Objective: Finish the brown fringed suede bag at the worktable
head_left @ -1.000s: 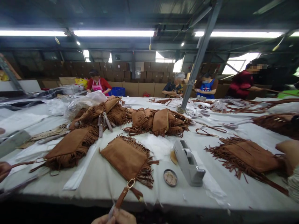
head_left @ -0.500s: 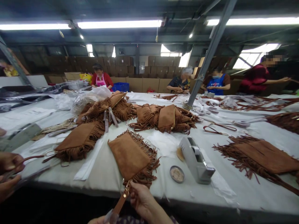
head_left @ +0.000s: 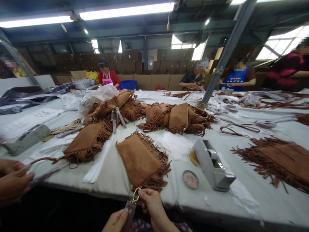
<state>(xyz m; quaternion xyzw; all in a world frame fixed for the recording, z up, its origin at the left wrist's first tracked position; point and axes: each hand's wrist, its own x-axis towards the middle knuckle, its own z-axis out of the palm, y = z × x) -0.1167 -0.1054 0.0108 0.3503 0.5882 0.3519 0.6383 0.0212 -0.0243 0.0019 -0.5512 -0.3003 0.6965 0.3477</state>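
Workshop table, right grip pinching clasp, left grip holding strap

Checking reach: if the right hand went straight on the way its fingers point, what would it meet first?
The right hand would likely meet the gold clasp first, fringed suede bag just beyond.

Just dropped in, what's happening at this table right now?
The person's left hand pinches a brown strap while the right hand holds the gold clasp at the corner of a fringed suede bag lying at the table edge. A co-worker's hands work at the far left.
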